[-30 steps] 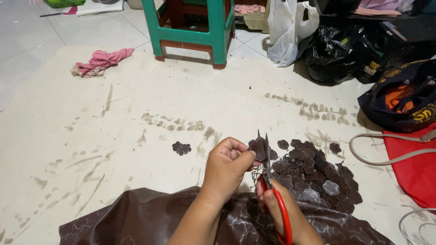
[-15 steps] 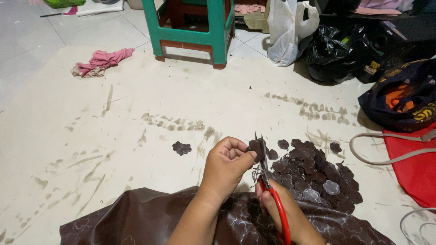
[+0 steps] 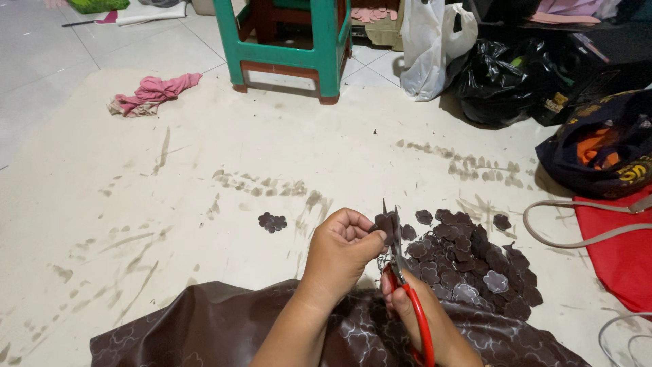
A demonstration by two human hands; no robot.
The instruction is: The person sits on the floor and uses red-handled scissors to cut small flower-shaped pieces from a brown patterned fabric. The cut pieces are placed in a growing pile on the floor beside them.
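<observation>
Head view shows a small dark brown flower-shaped cutout [image 3: 386, 224] pinched between the thumb and fingertips of the left hand [image 3: 339, 253], held up just above the floor mat and right against the blades of the scissors [image 3: 397, 261]. The left fingers are curled in tight, closed on the edge of the piece. The right hand [image 3: 414, 314] grips the red handles low in the frame, fingers folded through and around them; the blades point upward and look nearly closed at the cutout's edge.

The piece appears thin, light and floppy, like leatherette or coated fabric, so it would likely bend if held far from the cut. A grip close to the cutting line, on the side away from the blades, seems the steadiest hold. Its surface has a slight sheen and may be a little slippery.

Just to the right lies a pile of finished cutouts [image 3: 475, 261], some showing a paler back. One single cutout [image 3: 272, 221] lies apart on the cream floor mat [image 3: 170, 204]. A sheet of brown patterned material [image 3: 217, 326] drapes across the person's lap. Farther off stand a green stool [image 3: 285, 41], a pink rag [image 3: 153, 92], a white plastic bag [image 3: 431, 47], black bags [image 3: 502, 81] and a red bag [image 3: 621, 245].
</observation>
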